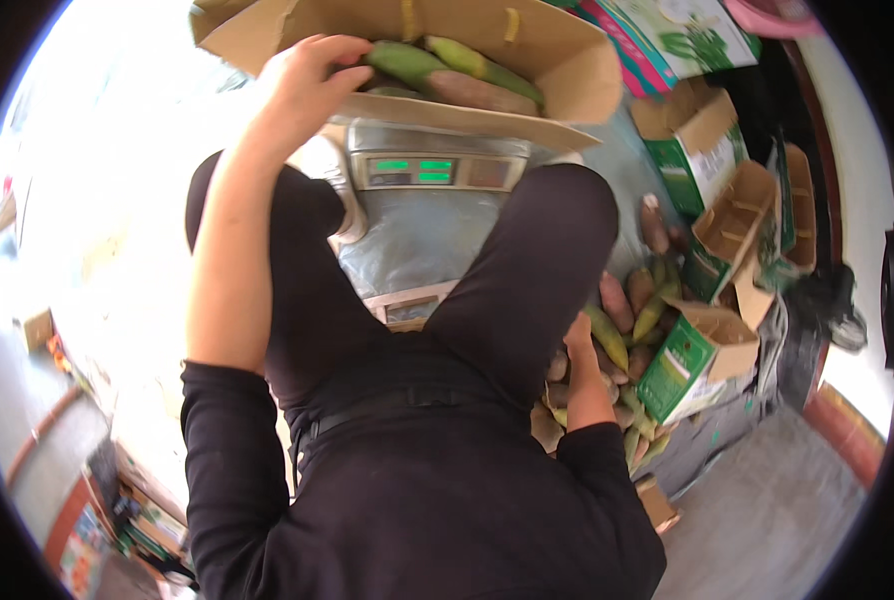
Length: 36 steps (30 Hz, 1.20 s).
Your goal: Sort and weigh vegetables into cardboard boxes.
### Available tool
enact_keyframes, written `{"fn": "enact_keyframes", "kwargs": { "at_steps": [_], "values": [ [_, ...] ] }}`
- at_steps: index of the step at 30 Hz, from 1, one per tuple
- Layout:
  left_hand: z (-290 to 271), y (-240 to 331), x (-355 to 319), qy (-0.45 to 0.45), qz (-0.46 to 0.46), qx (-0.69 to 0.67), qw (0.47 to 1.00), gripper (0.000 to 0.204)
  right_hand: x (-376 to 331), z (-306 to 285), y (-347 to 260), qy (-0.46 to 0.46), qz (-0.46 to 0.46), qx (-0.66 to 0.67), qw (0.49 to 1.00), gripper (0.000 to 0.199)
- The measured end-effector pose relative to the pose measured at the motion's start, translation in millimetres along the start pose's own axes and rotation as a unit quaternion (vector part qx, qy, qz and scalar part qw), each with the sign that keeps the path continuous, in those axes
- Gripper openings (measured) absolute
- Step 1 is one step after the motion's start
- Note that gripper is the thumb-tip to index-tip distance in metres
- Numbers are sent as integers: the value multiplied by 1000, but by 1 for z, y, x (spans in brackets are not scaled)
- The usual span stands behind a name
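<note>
At the top, an open cardboard box [577,70] rests on a weighing scale [447,170] with green lit digits. Inside lie several long green radishes [407,62], some brownish toward one end. My left hand [312,85] reaches over the box's left side, thumb and fingers apart, fingertips at the end of a green radish. Down by my right thigh, my right hand [577,335] is at the edge of a pile of radishes [607,335]. My leg and the angle hide most of its fingers, so its grip does not show.
Several open green-and-brown cartons stand at the right, including a carton [697,365] beside the pile and another carton [687,150] farther off. A pink basin [777,15] is at the top right. Plastic sheeting [407,235] covers the ground between my knees.
</note>
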<state>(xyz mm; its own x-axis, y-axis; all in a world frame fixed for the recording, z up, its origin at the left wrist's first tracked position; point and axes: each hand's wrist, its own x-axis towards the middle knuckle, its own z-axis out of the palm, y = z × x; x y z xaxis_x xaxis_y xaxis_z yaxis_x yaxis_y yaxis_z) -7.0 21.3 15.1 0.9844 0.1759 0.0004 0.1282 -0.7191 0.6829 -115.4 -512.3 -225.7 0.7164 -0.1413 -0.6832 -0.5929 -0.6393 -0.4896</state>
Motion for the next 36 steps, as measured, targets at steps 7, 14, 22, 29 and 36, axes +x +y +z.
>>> {"fn": "enact_keyframes", "kwargs": {
  "at_steps": [7,14,22,29,36],
  "values": [
    [-4,-10,-1,-21,-26,-72,997,28,43,-3,47,67,-106,-111,986,21],
    [-8,-23,7,-44,-37,-34,998,32,-4,42,76,51,-9,-159,986,25],
    [-7,-41,11,-55,-25,-42,997,32,-45,19,96,-12,61,-178,982,23],
    [-14,-47,11,-60,-48,15,997,33,-83,-48,73,-128,96,-445,881,28],
    [1,-39,17,-57,-31,6,998,32,-121,-58,101,-179,36,-620,763,28]
  ]
}}
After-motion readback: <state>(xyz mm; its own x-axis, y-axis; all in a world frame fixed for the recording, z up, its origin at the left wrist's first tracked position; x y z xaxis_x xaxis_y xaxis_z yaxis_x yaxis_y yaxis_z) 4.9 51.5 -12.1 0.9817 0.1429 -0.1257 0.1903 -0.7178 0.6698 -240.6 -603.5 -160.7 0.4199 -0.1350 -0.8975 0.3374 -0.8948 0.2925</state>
